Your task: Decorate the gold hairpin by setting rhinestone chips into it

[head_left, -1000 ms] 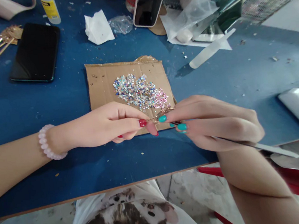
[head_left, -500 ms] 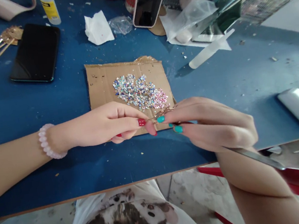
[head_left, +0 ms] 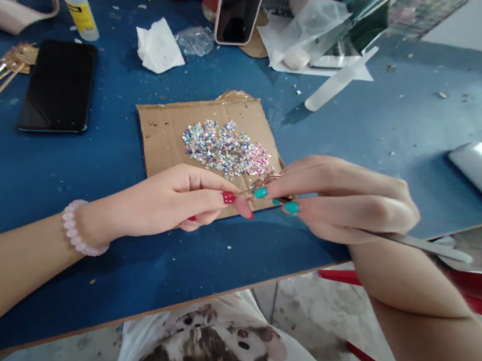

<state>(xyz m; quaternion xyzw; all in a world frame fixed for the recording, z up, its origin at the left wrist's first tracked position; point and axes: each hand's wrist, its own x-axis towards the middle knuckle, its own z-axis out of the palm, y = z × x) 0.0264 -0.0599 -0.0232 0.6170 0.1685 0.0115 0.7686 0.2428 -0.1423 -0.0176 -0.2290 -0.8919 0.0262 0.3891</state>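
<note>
Fingers (head_left: 206, 200) of my left hand (head_left: 160, 205) pinch a thin gold-coloured metal piece (head_left: 269, 178); my right hand (head_left: 348, 196) grips a slim silver metal tool (head_left: 434, 249).

A white tissue (head_left: 158, 46) lies beside crumpled plastic (head_left: 196, 41).

Counted: two hands (head_left: 169, 204) and one cardboard sheet (head_left: 164, 146) mid-frame; one bracelet (head_left: 70, 228), left; two dark-screened devices (head_left: 60, 85), upper frame.

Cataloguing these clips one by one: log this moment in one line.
left hand: pinching one end of gold-toned ornament | right hand: touching it, slim metal tool in grip | cardboard sheet: multicolored glittering chips on it
</note>
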